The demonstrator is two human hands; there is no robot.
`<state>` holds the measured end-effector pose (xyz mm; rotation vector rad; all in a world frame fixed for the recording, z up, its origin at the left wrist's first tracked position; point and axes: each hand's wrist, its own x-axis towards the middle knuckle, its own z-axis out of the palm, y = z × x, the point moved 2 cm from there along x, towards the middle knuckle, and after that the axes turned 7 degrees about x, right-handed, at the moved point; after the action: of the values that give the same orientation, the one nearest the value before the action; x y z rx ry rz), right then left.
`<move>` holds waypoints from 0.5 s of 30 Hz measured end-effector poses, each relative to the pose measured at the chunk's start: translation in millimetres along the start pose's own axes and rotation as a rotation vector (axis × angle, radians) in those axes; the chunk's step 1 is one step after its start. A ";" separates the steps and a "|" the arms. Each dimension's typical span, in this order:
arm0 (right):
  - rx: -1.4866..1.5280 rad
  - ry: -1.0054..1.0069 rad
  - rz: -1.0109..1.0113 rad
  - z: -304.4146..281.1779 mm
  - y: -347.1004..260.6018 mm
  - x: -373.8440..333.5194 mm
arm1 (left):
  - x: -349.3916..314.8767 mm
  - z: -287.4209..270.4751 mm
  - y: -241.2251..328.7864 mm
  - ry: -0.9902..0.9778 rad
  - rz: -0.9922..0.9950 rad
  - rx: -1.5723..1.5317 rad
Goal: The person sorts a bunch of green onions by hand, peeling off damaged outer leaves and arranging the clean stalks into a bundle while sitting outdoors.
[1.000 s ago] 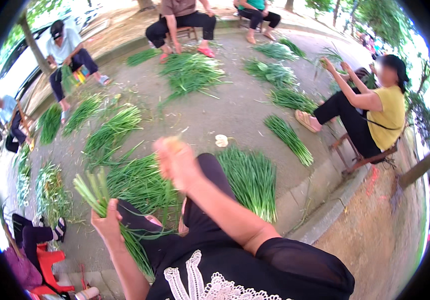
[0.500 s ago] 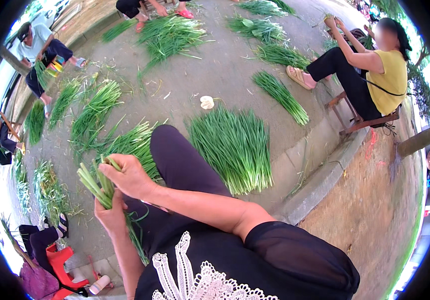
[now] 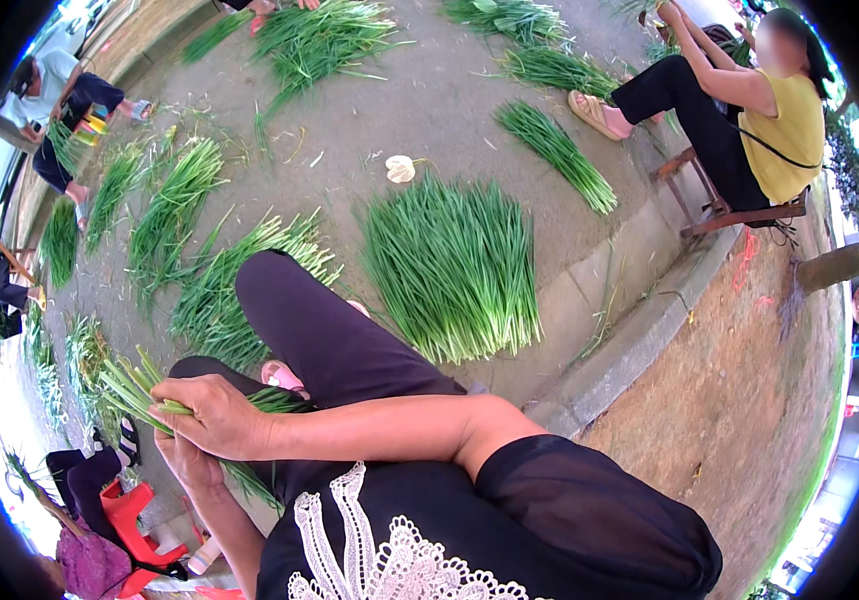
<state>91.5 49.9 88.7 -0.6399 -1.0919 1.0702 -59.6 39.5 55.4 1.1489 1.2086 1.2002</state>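
A bunch of long green chives (image 3: 128, 390) lies across my lap at the left, pale stem ends up and to the left, dark leaves trailing below my wrists. My left hand (image 3: 192, 466) is closed round it from underneath. Over the top, my right hand (image 3: 215, 418) is closed on the stems near their pale ends, covering part of the left fingers. A loose heap of chives (image 3: 240, 290) lies on the ground beyond my knees, and a neat, thick pile of chives (image 3: 450, 275) is to its right.
Further chive heaps (image 3: 178, 195) lie about the pavement. A white object (image 3: 401, 168) sits beyond the neat pile. One person in a yellow top (image 3: 788, 130) sits on a wooden chair (image 3: 740, 215) at right; others sit at left, near a red stool (image 3: 130, 520). A kerb (image 3: 640, 335) runs along the right.
Both hands have moved left and down with the bunch, which now tilts more to the left. My right hand has closed round the stems. My knee has shifted left.
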 end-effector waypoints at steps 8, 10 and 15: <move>-0.064 -0.023 -0.027 0.1 2.7 0.5 | 2.7 1.6 -1.1 -0.003 0.001 -0.028; -0.065 -0.040 -0.023 1.9 3.0 1.2 | 1.5 6.2 5.7 0.013 -0.002 -0.020; -0.053 -0.078 -0.027 9.8 3.0 2.2 | 1.3 -3.3 8.7 0.022 0.036 -0.060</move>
<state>81.4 52.3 90.6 -0.6280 -1.1964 1.0537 -63.2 41.1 63.9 1.1201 1.1652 1.2713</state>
